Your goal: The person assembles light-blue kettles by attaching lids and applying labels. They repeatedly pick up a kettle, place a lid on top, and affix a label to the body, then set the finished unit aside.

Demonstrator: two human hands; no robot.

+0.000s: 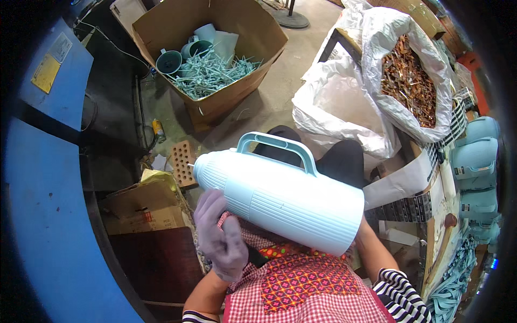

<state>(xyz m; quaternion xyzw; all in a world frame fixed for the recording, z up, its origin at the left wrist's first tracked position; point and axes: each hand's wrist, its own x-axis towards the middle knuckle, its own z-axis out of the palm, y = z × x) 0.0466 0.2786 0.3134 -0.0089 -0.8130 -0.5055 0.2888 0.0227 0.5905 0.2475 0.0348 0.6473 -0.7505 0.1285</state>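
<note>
A light blue plastic thermos jug body (285, 196) with ribbed sides and a loop handle lies on its side above my lap, its narrow end to the left. A thin pale stub sticks out of that narrow end. My left hand (219, 234), in a greyish-purple glove, is just below the narrow end, fingers loosely bent and thumb apart. Nothing shows in it; whether its fingertips touch the jug is unclear. My right forearm (375, 247) reaches up to the jug's wide end and holds it there. The right hand itself is hidden behind the jug.
Ahead stands a cardboard box (215, 110) with thin blue-green plastic sprues and several cups. White sacks (344, 102) stand at right, one holding brown scraps (406, 81). Blue jugs (474, 161) are stacked far right. A perforated brick (183, 161) and blue machine panels (43, 215) are left.
</note>
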